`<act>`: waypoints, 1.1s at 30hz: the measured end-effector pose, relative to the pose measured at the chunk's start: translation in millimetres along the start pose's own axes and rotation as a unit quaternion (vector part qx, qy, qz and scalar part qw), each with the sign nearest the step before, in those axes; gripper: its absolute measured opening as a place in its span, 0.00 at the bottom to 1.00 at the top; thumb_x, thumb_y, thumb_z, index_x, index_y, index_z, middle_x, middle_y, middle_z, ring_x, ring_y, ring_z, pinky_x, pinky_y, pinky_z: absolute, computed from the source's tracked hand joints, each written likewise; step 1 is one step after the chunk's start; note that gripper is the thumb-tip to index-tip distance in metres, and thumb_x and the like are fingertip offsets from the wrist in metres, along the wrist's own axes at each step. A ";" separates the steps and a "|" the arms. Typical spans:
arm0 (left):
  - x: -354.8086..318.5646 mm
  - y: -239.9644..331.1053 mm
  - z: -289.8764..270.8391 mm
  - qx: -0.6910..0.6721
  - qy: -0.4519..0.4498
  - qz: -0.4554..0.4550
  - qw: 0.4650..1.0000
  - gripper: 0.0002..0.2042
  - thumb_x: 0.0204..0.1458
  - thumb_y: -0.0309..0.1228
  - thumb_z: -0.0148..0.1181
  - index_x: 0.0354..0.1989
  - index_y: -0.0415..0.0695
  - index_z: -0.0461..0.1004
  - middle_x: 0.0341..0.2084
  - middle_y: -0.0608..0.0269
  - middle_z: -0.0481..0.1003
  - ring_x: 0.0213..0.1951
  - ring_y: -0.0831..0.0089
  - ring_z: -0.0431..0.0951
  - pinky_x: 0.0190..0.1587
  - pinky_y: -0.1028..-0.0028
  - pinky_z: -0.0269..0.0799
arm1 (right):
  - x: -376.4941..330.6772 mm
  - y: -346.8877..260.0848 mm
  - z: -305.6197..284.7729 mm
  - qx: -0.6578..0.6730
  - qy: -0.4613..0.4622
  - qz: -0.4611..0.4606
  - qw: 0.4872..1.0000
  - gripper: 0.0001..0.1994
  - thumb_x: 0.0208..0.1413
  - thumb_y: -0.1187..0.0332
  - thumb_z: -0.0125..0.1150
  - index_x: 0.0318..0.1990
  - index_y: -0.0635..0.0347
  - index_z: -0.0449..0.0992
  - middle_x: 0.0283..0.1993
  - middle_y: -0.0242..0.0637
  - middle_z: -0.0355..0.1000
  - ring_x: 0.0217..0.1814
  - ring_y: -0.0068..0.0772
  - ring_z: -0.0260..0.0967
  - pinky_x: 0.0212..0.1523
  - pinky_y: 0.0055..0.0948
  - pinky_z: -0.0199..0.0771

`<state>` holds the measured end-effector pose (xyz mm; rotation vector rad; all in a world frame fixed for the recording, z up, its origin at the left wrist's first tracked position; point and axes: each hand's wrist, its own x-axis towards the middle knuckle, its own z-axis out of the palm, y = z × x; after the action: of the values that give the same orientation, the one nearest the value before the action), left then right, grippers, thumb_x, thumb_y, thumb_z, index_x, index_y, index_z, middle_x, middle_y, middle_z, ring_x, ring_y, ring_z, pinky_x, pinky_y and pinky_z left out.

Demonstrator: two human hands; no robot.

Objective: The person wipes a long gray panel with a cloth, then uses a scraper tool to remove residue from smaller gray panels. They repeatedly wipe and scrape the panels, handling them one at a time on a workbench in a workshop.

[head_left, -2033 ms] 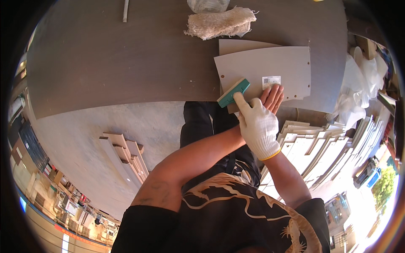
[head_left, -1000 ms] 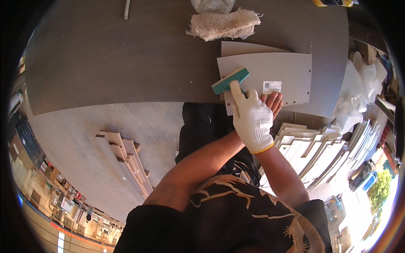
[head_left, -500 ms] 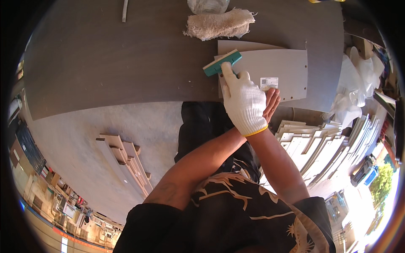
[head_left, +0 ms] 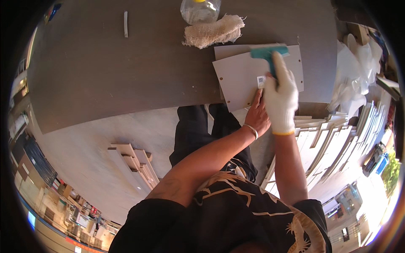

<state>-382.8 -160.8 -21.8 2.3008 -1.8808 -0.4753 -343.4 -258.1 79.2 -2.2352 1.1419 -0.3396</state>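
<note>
My gloved right hand [head_left: 283,99] is closed round the handle of a teal T-shaped squeegee [head_left: 270,52], whose head is smeared by motion near the far edge of a grey panel [head_left: 240,74]. This flat panel has small holes near its ends and a white label [head_left: 261,82] by its middle. Beneath it lies another grey panel [head_left: 228,50], mostly covered. With fingers stretched out, my bare left hand [head_left: 257,116], a bracelet at its wrist, rests on the panel's near edge just below the label.
Beyond the panels lie a rolled beige cloth [head_left: 214,31] and a clear plastic bottle [head_left: 200,12] on the dark tabletop [head_left: 126,71]. A short pale strip [head_left: 125,24] is farther left. White boards [head_left: 333,139] stack at right, near plastic wrap [head_left: 352,78]; wooden boards [head_left: 133,162] lie at left.
The squeegee and my right hand have swept right across the panel. The top panel has turned, its left end now nearer me. My left hand shows more fully, no longer crossed under the right wrist.
</note>
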 end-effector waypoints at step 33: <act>97.7 -129.2 -37.2 0.094 0.087 0.104 0.986 0.38 0.65 0.42 0.53 0.79 0.35 0.53 0.80 0.32 0.47 0.81 0.30 0.41 0.79 0.33 0.35 | -182.1 -33.0 70.9 -0.079 0.124 0.446 0.883 0.32 0.61 0.66 0.64 0.74 0.40 0.69 0.41 0.43 0.73 0.31 0.49 0.78 0.32 0.48 0.78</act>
<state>-233.8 -231.8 -40.6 2.1356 -2.1246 -0.0725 -397.3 -69.5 51.3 -1.5619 2.2408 -0.1393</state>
